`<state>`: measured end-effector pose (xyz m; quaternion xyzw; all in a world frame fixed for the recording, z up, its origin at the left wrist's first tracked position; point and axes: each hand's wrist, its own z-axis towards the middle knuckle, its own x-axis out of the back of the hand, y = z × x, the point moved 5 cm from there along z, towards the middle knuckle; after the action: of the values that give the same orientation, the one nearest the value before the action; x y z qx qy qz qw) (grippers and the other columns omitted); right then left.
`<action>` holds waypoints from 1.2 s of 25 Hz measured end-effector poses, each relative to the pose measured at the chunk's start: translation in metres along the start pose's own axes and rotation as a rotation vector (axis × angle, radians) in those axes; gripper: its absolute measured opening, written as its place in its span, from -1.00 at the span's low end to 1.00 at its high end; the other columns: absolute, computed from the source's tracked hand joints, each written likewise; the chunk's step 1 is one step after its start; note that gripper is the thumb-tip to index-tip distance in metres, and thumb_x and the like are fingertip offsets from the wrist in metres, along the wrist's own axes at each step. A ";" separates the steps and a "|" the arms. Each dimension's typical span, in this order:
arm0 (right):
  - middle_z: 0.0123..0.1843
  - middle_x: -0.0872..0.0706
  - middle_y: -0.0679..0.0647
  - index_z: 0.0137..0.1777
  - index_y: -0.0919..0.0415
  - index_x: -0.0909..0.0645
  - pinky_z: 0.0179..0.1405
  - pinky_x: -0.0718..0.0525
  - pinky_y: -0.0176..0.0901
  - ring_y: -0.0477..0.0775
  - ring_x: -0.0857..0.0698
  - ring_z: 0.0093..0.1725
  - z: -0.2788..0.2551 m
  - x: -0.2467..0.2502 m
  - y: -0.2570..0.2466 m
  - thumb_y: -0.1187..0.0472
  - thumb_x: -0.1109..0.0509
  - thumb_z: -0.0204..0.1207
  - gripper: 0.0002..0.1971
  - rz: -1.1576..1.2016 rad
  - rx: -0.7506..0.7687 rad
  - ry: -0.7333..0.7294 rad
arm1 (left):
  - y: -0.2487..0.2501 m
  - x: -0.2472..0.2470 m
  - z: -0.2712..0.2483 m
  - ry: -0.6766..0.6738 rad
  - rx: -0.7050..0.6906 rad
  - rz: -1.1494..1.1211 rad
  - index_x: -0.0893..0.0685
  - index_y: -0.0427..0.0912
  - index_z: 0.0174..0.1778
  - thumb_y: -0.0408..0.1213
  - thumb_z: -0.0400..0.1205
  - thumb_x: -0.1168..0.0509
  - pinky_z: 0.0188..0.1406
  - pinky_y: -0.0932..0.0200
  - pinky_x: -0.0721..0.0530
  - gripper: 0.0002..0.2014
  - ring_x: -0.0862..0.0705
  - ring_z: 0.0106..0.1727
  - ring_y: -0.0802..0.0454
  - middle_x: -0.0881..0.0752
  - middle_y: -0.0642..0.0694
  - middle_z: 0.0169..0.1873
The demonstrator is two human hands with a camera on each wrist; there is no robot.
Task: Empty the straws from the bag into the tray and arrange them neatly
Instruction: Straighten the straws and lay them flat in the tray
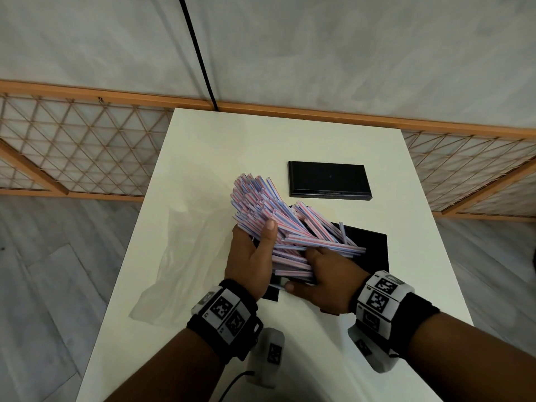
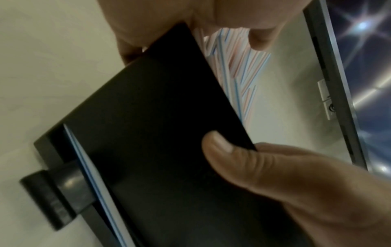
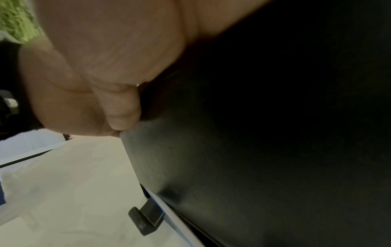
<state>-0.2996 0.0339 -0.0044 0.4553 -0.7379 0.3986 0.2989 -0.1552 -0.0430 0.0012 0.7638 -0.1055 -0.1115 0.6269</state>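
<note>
A thick bundle of red, white and blue striped straws [image 1: 290,227] lies slanted across the black tray [image 1: 374,250], its far ends sticking up past the left rim. My left hand [image 1: 256,245] grips the bundle from the left, thumb over the top. My right hand [image 1: 316,268] holds the tray's near wall, with its fingers hidden among the straws. In the left wrist view its thumb [image 2: 224,150] presses on the tray's outer wall [image 2: 158,117], and straws [image 2: 237,70] show behind. The right wrist view shows my palm [image 3: 105,66] against the dark tray [image 3: 253,150].
The clear plastic bag [image 1: 179,256] lies flat and limp on the white table [image 1: 220,146], left of the tray. A black lid [image 1: 327,179] rests beyond the tray. A black latch [image 3: 146,220] juts from the tray's near side. A lattice screen stands behind the table.
</note>
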 end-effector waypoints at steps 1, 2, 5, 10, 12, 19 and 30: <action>0.50 -0.53 0.05 0.58 -0.03 -0.31 0.45 -0.51 -0.04 0.15 -0.52 0.47 0.000 0.000 -0.001 -0.53 -0.20 0.36 -0.13 -0.037 0.006 0.036 | -0.001 0.000 0.001 -0.004 -0.011 0.016 -0.40 0.50 0.29 0.38 0.58 -0.19 0.35 0.15 -0.63 -0.64 -0.66 0.29 0.37 -0.65 0.25 0.30; 0.57 -0.47 0.01 0.61 -0.10 -0.25 0.52 -0.44 0.01 0.14 -0.44 0.54 0.001 0.001 -0.003 -0.57 -0.15 0.32 -0.09 -0.073 0.023 0.078 | -0.002 -0.001 0.000 -0.009 -0.017 0.029 -0.38 0.53 0.30 0.44 0.54 -0.18 0.42 0.08 -0.61 -0.58 -0.64 0.36 0.27 -0.63 0.22 0.35; 0.64 -0.38 -0.09 0.62 -0.24 -0.22 0.60 -0.33 0.09 0.08 -0.32 0.63 0.007 0.004 -0.004 -0.59 -0.22 0.19 -0.03 -0.035 0.077 0.090 | -0.003 -0.001 0.002 -0.041 -0.008 0.024 -0.34 0.43 0.37 0.45 0.49 -0.20 0.52 0.06 -0.51 -0.46 -0.59 0.44 0.22 -0.59 0.16 0.43; 0.46 -0.58 -0.20 0.51 -0.31 -0.38 0.47 -0.50 0.00 -0.02 -0.53 0.46 0.014 0.000 0.005 -0.57 -0.38 0.04 -0.05 0.062 0.019 -0.044 | -0.003 0.000 0.001 -0.118 0.076 -0.023 -0.27 0.20 0.57 0.36 0.60 -0.17 0.43 0.25 -0.52 -0.35 -0.59 0.33 0.44 -0.57 0.21 0.41; 0.43 -0.60 -0.21 0.51 -0.32 -0.38 0.44 -0.54 0.03 -0.01 -0.56 0.42 0.018 -0.002 0.004 -0.57 -0.39 -0.02 -0.01 0.042 -0.002 -0.074 | -0.007 -0.001 0.000 -0.132 0.093 -0.001 -0.25 0.15 0.61 0.37 0.52 -0.21 0.49 0.12 -0.53 -0.24 -0.60 0.42 0.24 -0.56 0.11 0.47; 0.20 -0.72 -0.15 0.38 -0.20 -0.49 0.18 -0.69 -0.08 -0.04 -0.70 0.17 0.011 0.002 -0.003 -0.43 -0.44 0.04 -0.17 0.050 0.024 -0.007 | -0.012 -0.004 -0.011 -0.134 0.034 0.062 -0.36 0.35 0.39 0.26 0.49 -0.32 0.45 -0.07 -0.62 -0.46 -0.66 0.38 0.14 -0.63 0.03 0.39; 0.32 -0.68 -0.09 0.43 0.01 -0.52 0.30 -0.56 -0.23 -0.03 -0.64 0.28 -0.010 0.016 -0.019 -0.04 -0.61 0.32 -0.34 0.139 0.175 0.043 | 0.027 0.031 -0.003 0.138 -0.100 0.532 -0.78 0.03 0.06 0.02 0.53 -0.49 -0.02 0.33 -0.47 -0.75 -0.61 -0.06 0.21 -0.73 0.18 -0.10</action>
<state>-0.2880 0.0308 0.0194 0.4185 -0.7235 0.4912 0.2454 -0.1253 -0.0547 0.0275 0.6832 -0.2537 0.1043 0.6768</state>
